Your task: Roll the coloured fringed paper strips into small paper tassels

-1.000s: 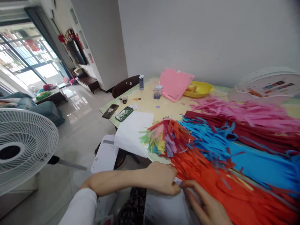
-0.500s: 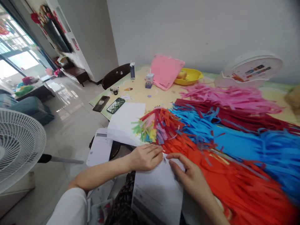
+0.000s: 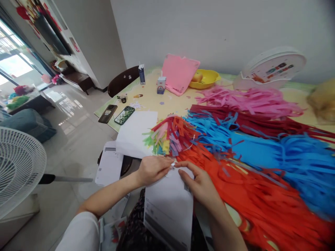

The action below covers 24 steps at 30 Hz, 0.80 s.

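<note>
Where the two bare hands meet, the upper end of one white, rectangular, paper-like sheet with a grey printed band [image 3: 169, 205] sits between them, above the dark patterned cloth [image 3: 133, 223] on the lap. Its long axis runs from the fingertips back toward the wearer, so it lies on the near side of the grip. The left hand [image 3: 154, 170] is closed over the sheet's upper left corner, fingers together; the right hand [image 3: 200, 179] rests at the upper right, thumb and forefinger bent inward. Whether the right hand pinches anything cannot be told. One small whitish piece [image 3: 172, 166], indistinct, lies at the sheet's top edge, the right forefinger nearest.

Counts, located from the sheet: directly beyond, one multicoloured bundle of thin strips [image 3: 174, 136]; beyond and right, four single-colour strip piles: orange-red [image 3: 251, 195], bright blue [image 3: 261, 148], dark red [image 3: 251, 123] and pink [image 3: 251, 101]. Beyond and left, one blank white paper [image 3: 137, 134] and two phones, one dark brown [image 3: 108, 114], one floral green-and-white [image 3: 125, 115]. Farther beyond, two small blue-and-white cartons [image 3: 161, 85], one flat pink panel [image 3: 180, 73] and one yellow bowl [image 3: 208, 82].
</note>
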{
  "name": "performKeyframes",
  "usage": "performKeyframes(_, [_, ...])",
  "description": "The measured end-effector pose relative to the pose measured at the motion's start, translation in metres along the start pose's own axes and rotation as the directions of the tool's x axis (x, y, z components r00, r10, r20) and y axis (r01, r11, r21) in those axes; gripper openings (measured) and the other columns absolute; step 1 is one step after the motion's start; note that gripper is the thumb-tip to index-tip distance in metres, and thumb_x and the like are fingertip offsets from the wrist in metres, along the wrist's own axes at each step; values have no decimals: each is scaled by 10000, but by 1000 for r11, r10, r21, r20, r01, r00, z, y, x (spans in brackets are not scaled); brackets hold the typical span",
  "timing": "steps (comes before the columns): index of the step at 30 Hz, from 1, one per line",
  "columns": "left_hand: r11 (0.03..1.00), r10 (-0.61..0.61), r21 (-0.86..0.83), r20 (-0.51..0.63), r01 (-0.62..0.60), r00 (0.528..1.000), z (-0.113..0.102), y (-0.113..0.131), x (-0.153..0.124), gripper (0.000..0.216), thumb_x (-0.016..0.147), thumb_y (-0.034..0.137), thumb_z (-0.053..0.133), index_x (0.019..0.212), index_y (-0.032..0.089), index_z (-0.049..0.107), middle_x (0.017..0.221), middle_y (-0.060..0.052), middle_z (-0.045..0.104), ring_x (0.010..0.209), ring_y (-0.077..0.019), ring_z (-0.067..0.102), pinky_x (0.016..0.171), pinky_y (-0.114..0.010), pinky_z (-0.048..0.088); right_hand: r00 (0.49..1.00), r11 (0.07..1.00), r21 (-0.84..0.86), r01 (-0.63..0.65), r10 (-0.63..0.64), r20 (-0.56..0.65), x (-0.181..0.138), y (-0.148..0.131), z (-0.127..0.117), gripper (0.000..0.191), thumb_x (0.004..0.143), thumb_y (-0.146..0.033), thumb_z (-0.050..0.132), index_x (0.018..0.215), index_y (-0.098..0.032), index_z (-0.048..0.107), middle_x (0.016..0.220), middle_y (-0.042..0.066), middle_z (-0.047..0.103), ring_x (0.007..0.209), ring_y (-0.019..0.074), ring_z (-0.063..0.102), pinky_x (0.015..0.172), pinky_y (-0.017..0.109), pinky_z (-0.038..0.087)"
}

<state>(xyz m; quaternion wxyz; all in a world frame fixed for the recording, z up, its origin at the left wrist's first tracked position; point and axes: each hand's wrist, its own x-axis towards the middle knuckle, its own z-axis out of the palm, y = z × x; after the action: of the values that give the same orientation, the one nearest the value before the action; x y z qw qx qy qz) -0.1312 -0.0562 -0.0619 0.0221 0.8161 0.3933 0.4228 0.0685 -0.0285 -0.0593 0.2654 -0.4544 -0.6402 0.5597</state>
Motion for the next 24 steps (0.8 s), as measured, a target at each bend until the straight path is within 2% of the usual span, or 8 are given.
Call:
performKeyframes(2, [985, -139, -99, 19, 141, 990, 0, 4, 4, 130, 928, 194, 580, 1023, 168, 664, 1007, -76, 780, 971, -152, 739, 926, -282, 573, 1000, 1000, 24, -8, 7, 7, 1, 2, -1, 325, 801, -429, 541, 964, -183, 675, 695, 16, 646, 513, 137, 522, 471, 238, 396])
performKeyframes(4, [973, -180, -135, 62, 187, 982, 0, 5, 8, 125, 942, 227, 573, 983, 172, 677, 1013, -70, 780, 984, -151, 733, 950, -296, 554, 1000, 999, 40, 10, -10, -7, 2, 3, -2, 301, 796, -426, 550, 932, -190, 678, 713, 25, 664, 578, 158, 576, 515, 244, 434])
performKeyframes(8, [995, -46, -77, 108, 55, 993, -4, 5, 9, 151, 944, 284, 584, 888, 197, 694, 1075, -53, 770, 1063, -162, 690, 1021, -358, 476, 999, 998, 51, 21, -19, -34, 2, 3, -5, 287, 776, -423, 576, 899, -187, 682, 843, 51, 710, 632, 166, 613, 571, 257, 474])
performKeyframes(13, [994, 54, 85, 116, -64, 992, -5, 7, 6, 82, 909, 276, 643, 901, 227, 708, 1064, -4, 775, 1021, -165, 632, 978, -371, 410, 998, 998, 56, 34, -30, -61, 1, 2, -6, 272, 765, -416, 588, 894, -193, 675, 842, 51, 708, 757, 199, 651, 637, 264, 498])
performKeyframes(17, [991, 77, 100, 124, -89, 989, -6, 10, 4, 87, 917, 274, 629, 910, 235, 706, 1053, 6, 776, 971, -153, 608, 955, -364, 388, 999, 998, 65, -26, 28, -23, -1, 0, -6, 275, 787, -419, 576, 922, -186, 628, 773, 22, 661, 557, 136, 548, 514, 239, 436])
performKeyframes(20, [989, 77, 108, 222, -103, 972, -9, 10, 5, 142, 938, 300, 593, 871, 234, 699, 1091, -4, 768, 948, -158, 602, 938, -364, 386, 999, 998, 58, -6, 8, -31, -2, 0, -6, 246, 804, -417, 569, 897, -192, 598, 777, 12, 643, 547, 120, 515, 507, 229, 415])
performKeyframes(24, [985, 88, 100, 402, -140, 911, -16, 12, 11, 192, 968, 290, 533, 878, 214, 685, 1129, -38, 752, 853, -147, 608, 842, -340, 394, 999, 1000, 24, 0, 1, -45, -1, 2, -6, 237, 800, -416, 562, 882, -196, 599, 780, 12, 645, 552, 123, 518, 504, 229, 406])
